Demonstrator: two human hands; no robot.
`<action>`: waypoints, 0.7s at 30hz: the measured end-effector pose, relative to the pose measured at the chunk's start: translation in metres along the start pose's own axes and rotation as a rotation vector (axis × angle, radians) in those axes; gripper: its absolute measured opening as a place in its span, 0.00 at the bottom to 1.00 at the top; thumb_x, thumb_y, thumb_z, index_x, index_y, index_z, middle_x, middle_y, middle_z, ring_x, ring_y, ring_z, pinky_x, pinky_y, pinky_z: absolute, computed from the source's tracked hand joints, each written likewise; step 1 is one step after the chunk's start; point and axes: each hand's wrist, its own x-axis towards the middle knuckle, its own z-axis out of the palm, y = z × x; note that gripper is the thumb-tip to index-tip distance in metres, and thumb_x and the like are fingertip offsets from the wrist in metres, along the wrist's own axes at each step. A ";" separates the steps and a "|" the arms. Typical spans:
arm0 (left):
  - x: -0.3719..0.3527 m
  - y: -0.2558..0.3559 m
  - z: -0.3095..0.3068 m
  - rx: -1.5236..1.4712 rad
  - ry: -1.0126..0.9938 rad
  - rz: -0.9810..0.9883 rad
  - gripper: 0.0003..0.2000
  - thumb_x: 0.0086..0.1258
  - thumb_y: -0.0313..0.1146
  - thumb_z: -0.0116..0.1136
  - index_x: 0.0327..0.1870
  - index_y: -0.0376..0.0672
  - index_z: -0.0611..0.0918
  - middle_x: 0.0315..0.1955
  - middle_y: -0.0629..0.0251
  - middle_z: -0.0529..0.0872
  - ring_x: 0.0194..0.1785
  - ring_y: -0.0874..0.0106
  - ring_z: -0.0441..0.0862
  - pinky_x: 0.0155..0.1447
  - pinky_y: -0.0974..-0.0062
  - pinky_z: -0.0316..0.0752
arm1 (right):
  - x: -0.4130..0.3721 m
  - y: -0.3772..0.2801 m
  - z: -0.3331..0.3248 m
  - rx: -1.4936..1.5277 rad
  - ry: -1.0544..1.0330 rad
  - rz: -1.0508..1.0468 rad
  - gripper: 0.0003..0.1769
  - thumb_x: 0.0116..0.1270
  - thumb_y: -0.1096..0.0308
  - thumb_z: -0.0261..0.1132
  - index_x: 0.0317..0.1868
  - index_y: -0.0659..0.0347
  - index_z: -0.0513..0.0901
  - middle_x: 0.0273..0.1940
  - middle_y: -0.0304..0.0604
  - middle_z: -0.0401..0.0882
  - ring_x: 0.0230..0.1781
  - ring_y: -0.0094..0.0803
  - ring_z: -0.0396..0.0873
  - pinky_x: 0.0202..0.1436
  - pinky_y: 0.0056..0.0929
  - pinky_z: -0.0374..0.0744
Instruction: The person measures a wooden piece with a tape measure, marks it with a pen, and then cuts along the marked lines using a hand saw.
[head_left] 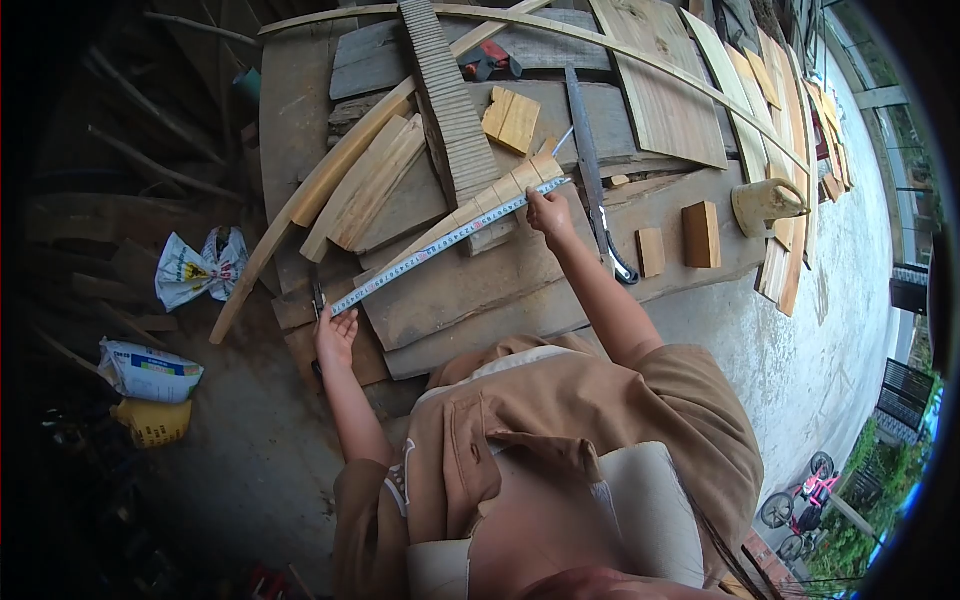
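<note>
A tape measure is stretched diagonally along a long tapered wooden piece. At the lower left end of the tape is my left hand, its fingers around the tape's end near a small dark object. My right hand pinches the tape close to its upper right end. Beyond the tape lies a ridged wooden strip. A handsaw with a dark blade rests just right of my right hand, its handle toward me.
Right of the saw stand a wooden block, a smaller block and a cream container. Curved wooden pieces lie at the left. Red-handled pliers are at the back. Bags sit on the left.
</note>
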 end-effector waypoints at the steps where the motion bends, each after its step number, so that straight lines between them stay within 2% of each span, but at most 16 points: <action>1: 0.001 0.000 0.000 0.026 0.003 -0.010 0.10 0.63 0.38 0.54 0.38 0.41 0.73 0.30 0.63 0.79 0.36 0.69 0.81 0.35 0.76 0.75 | 0.001 0.001 0.000 -0.007 -0.004 -0.009 0.14 0.60 0.62 0.60 0.23 0.61 0.70 0.15 0.36 0.66 0.11 0.22 0.64 0.13 0.18 0.60; 5: -0.004 0.000 0.006 0.099 -0.015 0.021 0.11 0.62 0.40 0.56 0.37 0.44 0.73 0.29 0.64 0.79 0.34 0.71 0.80 0.32 0.79 0.74 | 0.000 0.000 -0.001 -0.024 -0.015 -0.016 0.15 0.60 0.61 0.60 0.23 0.62 0.70 0.15 0.37 0.67 0.12 0.22 0.64 0.13 0.19 0.61; 16: -0.005 -0.010 0.007 0.145 0.009 0.048 0.10 0.61 0.39 0.59 0.33 0.45 0.72 0.26 0.67 0.79 0.29 0.76 0.80 0.29 0.83 0.72 | 0.000 -0.003 -0.002 -0.072 -0.023 -0.026 0.15 0.60 0.61 0.60 0.22 0.61 0.69 0.15 0.38 0.67 0.12 0.23 0.65 0.14 0.18 0.62; 21: -0.011 -0.013 0.007 0.142 0.001 0.077 0.09 0.62 0.38 0.56 0.33 0.45 0.73 0.26 0.68 0.80 0.28 0.77 0.80 0.29 0.86 0.70 | 0.002 -0.003 -0.002 0.020 -0.089 0.025 0.11 0.61 0.63 0.59 0.25 0.56 0.68 0.17 0.29 0.63 0.13 0.17 0.61 0.14 0.14 0.57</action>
